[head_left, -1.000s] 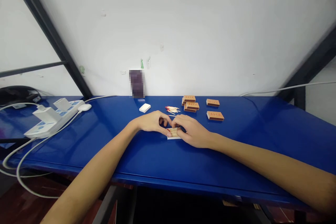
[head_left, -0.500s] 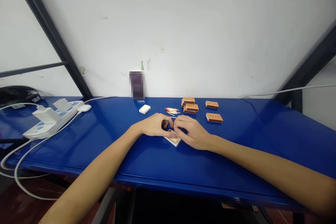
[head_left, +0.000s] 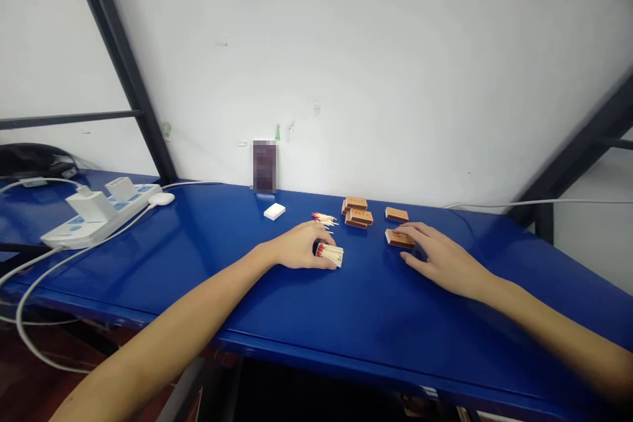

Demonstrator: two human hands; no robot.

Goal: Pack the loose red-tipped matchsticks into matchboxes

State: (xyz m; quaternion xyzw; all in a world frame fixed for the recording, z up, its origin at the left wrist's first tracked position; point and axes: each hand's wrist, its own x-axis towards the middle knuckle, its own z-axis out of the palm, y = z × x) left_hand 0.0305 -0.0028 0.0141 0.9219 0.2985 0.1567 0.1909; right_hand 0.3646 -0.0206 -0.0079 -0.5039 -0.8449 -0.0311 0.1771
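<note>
My left hand is closed around a small white matchbox tray on the table, thumb along the near side and fingers along the far side. Matches with red heads fill this tray, heads to the left. Over to the right, my right hand has its thumb and fingers apart at an orange-brown matchbox. Its fingers cover the box's right part; whether they touch it I cannot tell. Loose matches lie in a small pile just beyond my left hand.
Several matchboxes are stacked behind, and another matchbox lies to their right. A white tray-like piece sits left of the loose matches. At the far left is a power strip with chargers and cables. A blurred dark panel stands against the wall.
My right hand has left the tray and moved right to the single matchbox. My left hand still holds the tray, now turned more level. The camera view has shifted slightly.
</note>
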